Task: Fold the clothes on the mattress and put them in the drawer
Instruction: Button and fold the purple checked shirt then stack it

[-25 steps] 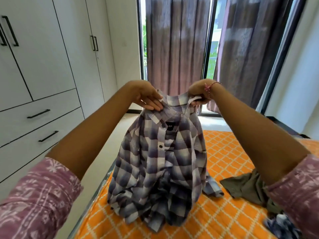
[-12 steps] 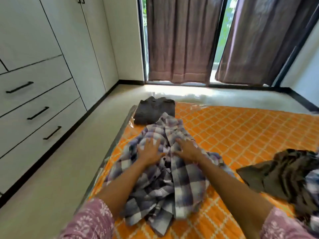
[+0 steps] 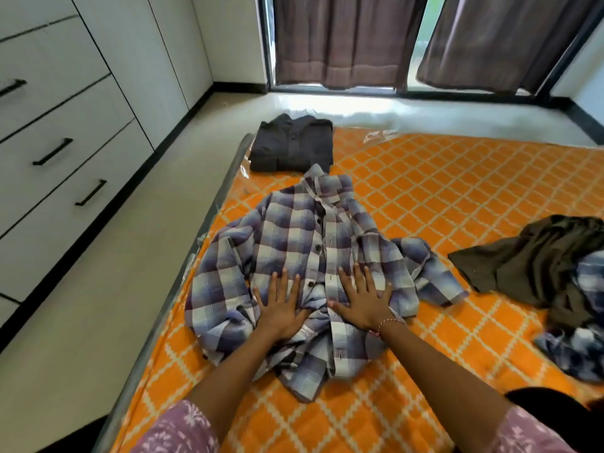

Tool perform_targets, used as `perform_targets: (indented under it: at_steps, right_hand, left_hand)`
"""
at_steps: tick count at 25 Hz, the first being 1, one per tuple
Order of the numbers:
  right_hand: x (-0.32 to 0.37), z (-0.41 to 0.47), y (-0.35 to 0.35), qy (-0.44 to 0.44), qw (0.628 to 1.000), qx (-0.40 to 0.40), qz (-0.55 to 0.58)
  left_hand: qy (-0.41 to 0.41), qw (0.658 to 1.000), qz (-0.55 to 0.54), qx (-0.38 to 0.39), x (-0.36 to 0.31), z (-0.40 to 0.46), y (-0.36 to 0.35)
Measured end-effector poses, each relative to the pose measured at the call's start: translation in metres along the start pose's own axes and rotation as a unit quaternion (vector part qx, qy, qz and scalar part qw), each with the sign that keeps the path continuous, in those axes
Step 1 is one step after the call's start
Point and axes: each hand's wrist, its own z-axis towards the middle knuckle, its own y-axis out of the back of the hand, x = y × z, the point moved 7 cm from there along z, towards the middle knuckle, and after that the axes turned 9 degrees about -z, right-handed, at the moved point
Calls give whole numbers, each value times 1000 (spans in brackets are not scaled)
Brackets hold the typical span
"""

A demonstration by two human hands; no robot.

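A blue-and-white plaid button-up shirt [image 3: 304, 256] lies front-up on the orange lattice-patterned mattress [image 3: 457, 191], collar pointing toward the window, its button placket running up the middle and its lower hem bunched and rumpled nearest the person. Both hands press flat on the shirt's lower front: the left hand [image 3: 282, 308] just left of the placket, the right hand [image 3: 364, 300] just right of it, fingers straight and spread, gripping nothing. A thin bracelet [image 3: 385, 323] circles the right wrist. The shirt's right sleeve trails crumpled toward the mattress centre.

Just beyond the shirt's collar, at the mattress's far left corner, sits a folded dark grey shirt [image 3: 291, 143]. Well to the right of the plaid shirt lies a heap of unfolded clothes [image 3: 549, 273], olive-brown fabric over another plaid piece.

Left of the mattress, across a strip of pale floor, stands a white wardrobe with closed drawers [image 3: 58, 152] and black bar handles. Behind the mattress, brown curtains [image 3: 340, 40] hang at the window.
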Motion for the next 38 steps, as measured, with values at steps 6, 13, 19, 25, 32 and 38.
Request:
perform_targets:
  at_steps: [6,13,19,25,32,38]
  right_hand:
    - [16,-68,-36,15,1000,17,2]
    - [36,-177,-71,80,997,19,11]
    - [43,-135,39,-2,920,-348,181]
    - [66,-48,31,-17,988,-150,-17]
    - [78,-40,43,23,971,-238,-21]
    - [34,-28,16,-92,948,-231,198]
  left_hand:
    - [24,999,-4,31,1,-75,-31]
    - [57,993,-30,99,4,-180,-79]
    - [60,998,-29,-22,-27,-167,-4]
    - [24,962,-251,-105,-29,-57,40]
    - [39,921,-352,-162,-1,-24,23]
    - [65,903,-395,-153,-1,-16,10]
